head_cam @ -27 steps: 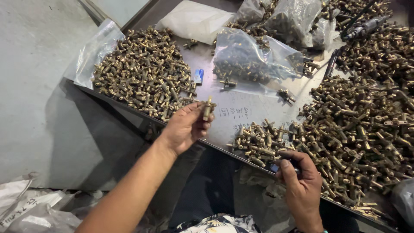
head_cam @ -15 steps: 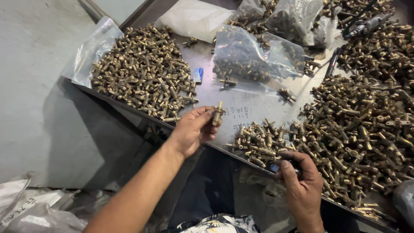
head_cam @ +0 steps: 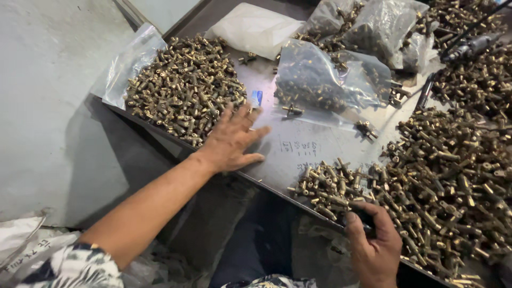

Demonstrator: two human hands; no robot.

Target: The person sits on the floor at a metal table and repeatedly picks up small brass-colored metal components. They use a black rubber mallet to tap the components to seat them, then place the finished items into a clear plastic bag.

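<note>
Brass fittings fill a left pile (head_cam: 184, 88); far more wait right (head_cam: 453, 176). Left hand (head_cam: 232, 141), grip splayed empty, rests beside it; right hand (head_cam: 376, 245) curls, contents hidden, at the grey tabletop (head_cam: 298, 152).

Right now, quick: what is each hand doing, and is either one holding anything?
Left hand: open, fingers spread, holding nothing, beside the left pile.
Right hand: curled shut on a small dark thing at the table edge.
</note>
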